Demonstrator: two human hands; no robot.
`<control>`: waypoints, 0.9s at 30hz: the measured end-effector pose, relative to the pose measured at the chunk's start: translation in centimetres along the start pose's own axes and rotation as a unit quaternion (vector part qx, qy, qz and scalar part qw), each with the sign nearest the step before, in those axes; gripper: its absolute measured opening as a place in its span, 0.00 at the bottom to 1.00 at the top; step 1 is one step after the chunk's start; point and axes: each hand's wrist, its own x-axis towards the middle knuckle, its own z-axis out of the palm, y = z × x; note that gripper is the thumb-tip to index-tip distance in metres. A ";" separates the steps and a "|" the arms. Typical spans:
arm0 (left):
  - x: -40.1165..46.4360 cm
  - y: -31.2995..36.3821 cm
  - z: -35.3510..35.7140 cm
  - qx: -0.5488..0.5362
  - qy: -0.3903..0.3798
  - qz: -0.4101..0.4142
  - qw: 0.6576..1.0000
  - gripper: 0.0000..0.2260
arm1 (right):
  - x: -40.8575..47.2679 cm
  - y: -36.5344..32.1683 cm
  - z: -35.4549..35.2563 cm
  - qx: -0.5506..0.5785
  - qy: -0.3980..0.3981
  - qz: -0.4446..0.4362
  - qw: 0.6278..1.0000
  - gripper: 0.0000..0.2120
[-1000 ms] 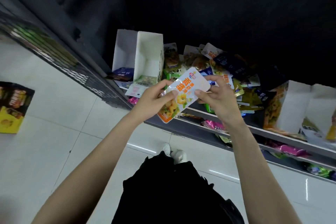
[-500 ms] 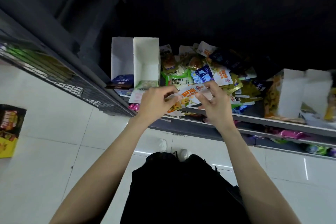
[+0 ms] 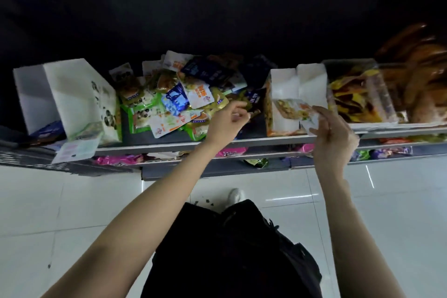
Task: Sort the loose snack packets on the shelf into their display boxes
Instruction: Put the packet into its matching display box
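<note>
Both bare forearms rise from the lower edge of the view, the left from about 7 o'clock, the right from about 5 o'clock. The left hand point(image 3: 227, 121) sits near the centre, back toward the camera, its fingers loosely curled with the tips pointing toward 2 o'clock and nothing gripped between them. The right hand point(image 3: 332, 135) is at 3 o'clock of the left, well apart from it, wrist bent, its thumb and fingers pinching a white packet point(image 3: 296, 110).
</note>
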 end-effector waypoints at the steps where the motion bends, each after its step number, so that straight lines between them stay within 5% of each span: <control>1: 0.8 0.3 1.6 -0.011 -0.011 -0.022 1.000 0.13 | 0.5 0.5 0.1 -0.002 -0.013 -0.018 1.000 0.16; 6: 3.7 1.0 5.6 -0.075 0.022 -0.081 0.994 0.12 | 2.9 1.7 2.2 -0.065 -0.097 -0.128 0.985 0.19; 10: 5.1 1.7 6.4 -0.115 0.035 -0.109 0.987 0.14 | 3.8 2.7 1.8 -0.082 -0.082 -0.158 0.981 0.20; 15: 5.6 1.0 7.4 0.013 -0.022 -0.105 0.994 0.22 | 3.0 4.2 1.7 -0.129 -0.109 -0.167 0.971 0.22; 20: 6.1 1.7 8.4 -0.024 -0.022 -0.126 0.992 0.21 | 2.0 5.2 3.3 -0.163 -0.173 -0.256 0.937 0.23; 27: 6.1 1.2 9.4 0.134 -0.024 -0.057 0.989 0.30 | -0.2 6.9 2.6 -0.265 -0.271 -0.269 0.885 0.19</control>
